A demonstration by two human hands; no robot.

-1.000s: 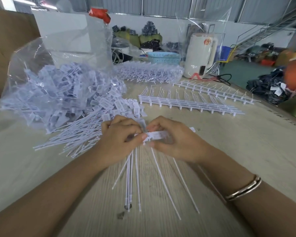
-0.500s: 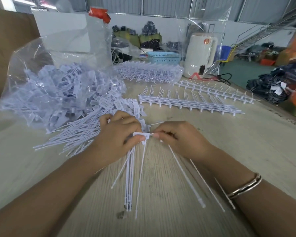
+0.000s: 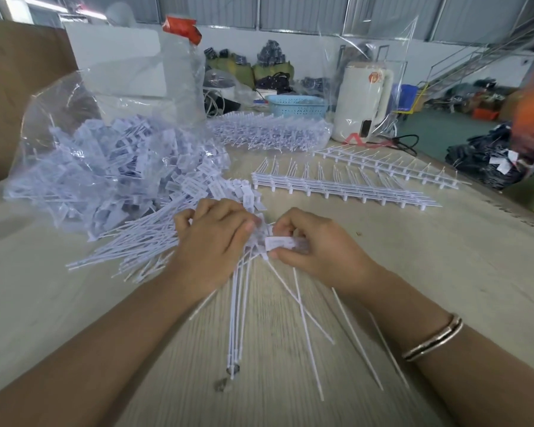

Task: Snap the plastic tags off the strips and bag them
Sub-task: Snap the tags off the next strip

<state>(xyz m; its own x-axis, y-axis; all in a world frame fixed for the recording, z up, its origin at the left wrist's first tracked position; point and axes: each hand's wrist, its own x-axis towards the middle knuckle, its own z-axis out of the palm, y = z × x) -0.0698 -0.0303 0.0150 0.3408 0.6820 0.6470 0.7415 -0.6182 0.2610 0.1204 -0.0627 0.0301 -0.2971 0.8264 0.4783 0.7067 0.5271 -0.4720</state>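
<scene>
Table [image 3: 444, 272]: hands pinch tags [image 3: 279, 242] (print unreadable).

One head-worn wide-angle view: we look forward and down, close over our hands [image 3: 265, 241] at the desk [image 3: 444, 272].

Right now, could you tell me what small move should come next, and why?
Probably twist the right hand away to snap its pinched tag free: the left hand already grips a bundle of detached tags, and that tag sits right against it.

Pale wooden table [image 3: 444, 272], green floor [image 3: 438, 131]
</scene>
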